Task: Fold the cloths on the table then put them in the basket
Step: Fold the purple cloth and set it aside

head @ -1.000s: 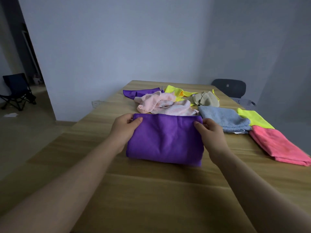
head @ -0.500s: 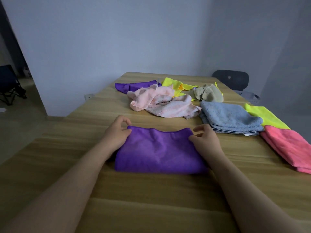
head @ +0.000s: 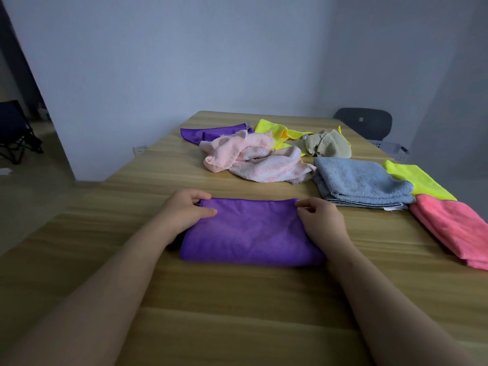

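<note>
A pale wooden desk [head: 237, 299] runs away toward a bare grey wall. The purple cloth [head: 250, 233] lies flat on it in front of the person, folded into a band whose long axis runs left to right.

The left hand [head: 184, 210] pinches the cloth's far left corner between thumb and curled fingers [head: 196, 198]. The right hand [head: 319, 217] pinches the far right corner the same way. The cloth lies between the hands and stretches back from the fingers toward the person, and each hand is nearest its own short end.

I judge the coming fold carries one short end across to the other. Bare desk on the near side and to the left of the purple cloth leaves room for that.

Beyond its far edge a pink heap [head: 253, 159] sits near. A blue towel [head: 361, 180] lies just beside its right end, with a yellow cloth [head: 417, 178] and a coral cloth [head: 454, 228] further right. Far beyond it to the right, a pale slatted thing [head: 390, 147] may be the basket, but I cannot tell.
</note>
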`<state>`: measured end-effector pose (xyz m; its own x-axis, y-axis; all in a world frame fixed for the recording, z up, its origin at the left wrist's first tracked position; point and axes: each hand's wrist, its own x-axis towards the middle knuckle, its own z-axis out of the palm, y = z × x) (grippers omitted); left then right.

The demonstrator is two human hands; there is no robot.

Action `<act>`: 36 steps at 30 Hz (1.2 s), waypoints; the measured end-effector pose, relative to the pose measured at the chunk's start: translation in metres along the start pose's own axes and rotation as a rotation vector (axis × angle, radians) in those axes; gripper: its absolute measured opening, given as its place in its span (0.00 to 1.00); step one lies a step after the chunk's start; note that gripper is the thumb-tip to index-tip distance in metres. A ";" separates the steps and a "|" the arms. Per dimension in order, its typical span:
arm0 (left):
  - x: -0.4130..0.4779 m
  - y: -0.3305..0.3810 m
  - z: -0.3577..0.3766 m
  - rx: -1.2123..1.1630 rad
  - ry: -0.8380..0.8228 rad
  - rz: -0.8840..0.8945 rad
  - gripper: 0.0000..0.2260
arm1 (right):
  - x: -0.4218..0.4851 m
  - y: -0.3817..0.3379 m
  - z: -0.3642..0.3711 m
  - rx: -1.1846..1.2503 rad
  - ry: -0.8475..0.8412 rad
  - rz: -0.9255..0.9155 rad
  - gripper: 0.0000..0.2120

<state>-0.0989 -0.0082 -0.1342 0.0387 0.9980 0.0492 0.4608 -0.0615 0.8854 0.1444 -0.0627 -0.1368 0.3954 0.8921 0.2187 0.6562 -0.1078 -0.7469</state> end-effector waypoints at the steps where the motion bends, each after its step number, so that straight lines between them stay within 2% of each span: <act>1: 0.000 0.000 -0.001 -0.002 -0.005 -0.006 0.17 | 0.000 0.000 -0.001 0.006 -0.010 0.007 0.11; 6: -0.001 0.000 -0.001 -0.038 0.002 -0.011 0.17 | -0.002 -0.001 -0.003 0.013 -0.046 0.022 0.14; 12: -0.004 0.001 -0.007 -0.300 0.029 -0.036 0.13 | -0.002 0.001 -0.006 0.121 -0.037 0.060 0.11; 14: -0.004 0.000 -0.006 -0.230 0.038 -0.017 0.13 | -0.002 0.000 -0.006 0.107 -0.037 0.069 0.12; 17: -0.002 -0.004 -0.001 0.119 0.061 0.040 0.13 | -0.003 -0.002 -0.005 0.037 -0.036 0.059 0.13; 19: -0.001 -0.004 0.000 0.207 0.078 0.046 0.14 | -0.004 -0.002 -0.004 0.004 -0.028 0.048 0.13; 25: 0.001 -0.005 0.000 0.243 0.092 0.039 0.15 | -0.003 -0.001 -0.001 -0.025 0.003 0.019 0.14; 27: 0.000 -0.005 0.002 0.201 0.093 0.039 0.19 | -0.003 -0.001 0.000 -0.011 -0.011 -0.008 0.14; 30: -0.008 0.002 -0.003 0.055 0.284 0.049 0.25 | -0.008 -0.002 -0.003 0.087 0.102 -0.018 0.14; 32: -0.020 0.012 -0.007 -0.052 0.402 0.190 0.22 | -0.017 -0.003 -0.012 0.134 0.257 -0.032 0.15; 33: -0.029 0.019 -0.007 -0.086 0.397 0.314 0.20 | -0.024 -0.006 -0.017 0.115 0.322 -0.073 0.15; 34: -0.037 0.023 -0.003 -0.075 0.349 0.433 0.19 | -0.031 -0.010 -0.019 0.067 0.361 -0.150 0.15; 36: -0.054 0.028 0.013 0.117 0.200 0.585 0.16 | -0.048 -0.020 -0.017 -0.091 0.357 -0.369 0.14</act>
<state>-0.0763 -0.0636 -0.1185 0.1524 0.7812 0.6054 0.5082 -0.5873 0.6300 0.1232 -0.1111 -0.1213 0.3116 0.6743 0.6695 0.8401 0.1338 -0.5257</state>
